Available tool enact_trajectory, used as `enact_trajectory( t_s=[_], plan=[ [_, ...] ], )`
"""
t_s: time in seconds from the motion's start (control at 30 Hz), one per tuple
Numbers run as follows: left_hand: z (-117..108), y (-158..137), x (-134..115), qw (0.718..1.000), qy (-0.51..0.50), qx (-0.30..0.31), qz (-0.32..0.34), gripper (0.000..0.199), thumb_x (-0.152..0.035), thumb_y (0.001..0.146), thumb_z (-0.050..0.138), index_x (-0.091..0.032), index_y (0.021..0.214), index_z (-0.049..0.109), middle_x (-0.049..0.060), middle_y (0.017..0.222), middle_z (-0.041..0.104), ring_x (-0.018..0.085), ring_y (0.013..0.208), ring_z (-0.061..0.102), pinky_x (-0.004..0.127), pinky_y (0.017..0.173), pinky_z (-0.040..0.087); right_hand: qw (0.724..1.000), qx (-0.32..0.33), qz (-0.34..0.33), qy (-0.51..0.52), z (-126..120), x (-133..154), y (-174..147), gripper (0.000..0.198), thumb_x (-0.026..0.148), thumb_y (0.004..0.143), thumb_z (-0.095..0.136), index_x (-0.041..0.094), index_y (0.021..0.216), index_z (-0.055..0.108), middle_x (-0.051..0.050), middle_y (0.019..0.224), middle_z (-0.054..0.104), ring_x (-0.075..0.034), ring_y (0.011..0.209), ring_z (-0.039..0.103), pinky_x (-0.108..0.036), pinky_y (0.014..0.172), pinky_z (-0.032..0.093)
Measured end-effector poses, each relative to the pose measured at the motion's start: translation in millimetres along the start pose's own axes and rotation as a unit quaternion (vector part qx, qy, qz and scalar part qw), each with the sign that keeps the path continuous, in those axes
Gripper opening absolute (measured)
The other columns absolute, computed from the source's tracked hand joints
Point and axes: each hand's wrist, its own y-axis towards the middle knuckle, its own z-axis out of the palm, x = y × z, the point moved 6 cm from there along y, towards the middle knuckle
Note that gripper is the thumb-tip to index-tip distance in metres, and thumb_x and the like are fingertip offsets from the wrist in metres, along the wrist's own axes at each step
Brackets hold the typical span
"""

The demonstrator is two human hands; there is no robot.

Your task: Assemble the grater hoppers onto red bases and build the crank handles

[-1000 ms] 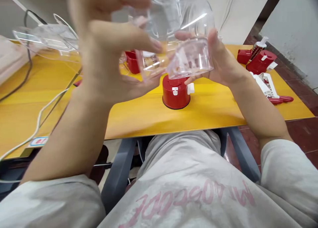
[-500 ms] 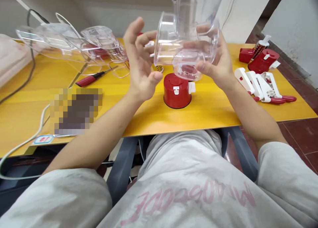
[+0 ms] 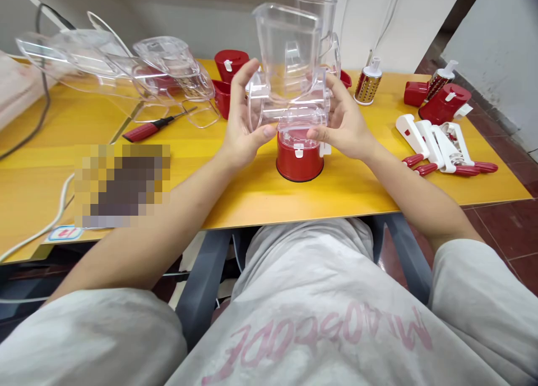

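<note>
A clear plastic rotary grater body [image 3: 290, 55], its wide hopper pointing up, sits upright at the top of a red suction base [image 3: 299, 161]. Whether the two are locked together I cannot tell. My left hand [image 3: 246, 122] is closed round the left end of the body, thumb in front and fingers partly hidden behind. On the opposite side, my right hand [image 3: 347, 122] grips the body's right end, with its thumb low at the front. The base stands on the yellow table [image 3: 353, 184] and has a white lever at its right.
Several clear grater bodies [image 3: 168, 61] lie at the left behind a red-handled screwdriver [image 3: 147, 129]. A grater drum [image 3: 368, 83] stands at the back. White crank handles with red grips [image 3: 432, 145] and another red base [image 3: 444, 103] are at the right. A blurred dark object [image 3: 126, 184] lies at front left.
The clear body has come down onto the red base and turned so its hopper stands upright. My left hand has closed on it; my right hand has shifted left and down.
</note>
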Motion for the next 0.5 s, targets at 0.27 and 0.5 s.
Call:
enact_trajectory(
  t_s=[0.27, 0.5],
  plan=[
    [13.1, -10.1, 12.9, 0.977, 0.0, 0.163, -0.136, 0.118, -0.081, 0.059, 0.131, -0.031, 0.158, 0.091, 0.017, 0.172, 0.087, 0.055, 0.175, 0.072, 0.072, 0.154, 0.053, 1.0, 0.018, 0.0, -0.022, 6.7, -14.8, 8.3, 0.161, 0.113, 0.065, 0.105, 0.039, 0.198, 0.052, -0.012, 0.212, 0.05, -0.043, 0.199, 0.055, -0.067, 0.164, 0.058],
    [37.2, -22.8, -3.2, 0.977, 0.092, 0.119, -0.152, 0.119, -0.096, 0.075, 0.117, -0.02, 0.163, 0.09, 0.022, 0.178, 0.084, 0.057, 0.174, 0.073, 0.07, 0.156, 0.052, 0.999, 0.022, -0.01, -0.023, 8.4, 8.6, 8.5, 0.162, 0.111, 0.066, 0.106, 0.044, 0.201, 0.047, -0.007, 0.22, 0.036, -0.039, 0.195, 0.06, -0.055, 0.157, 0.066]
  ],
)
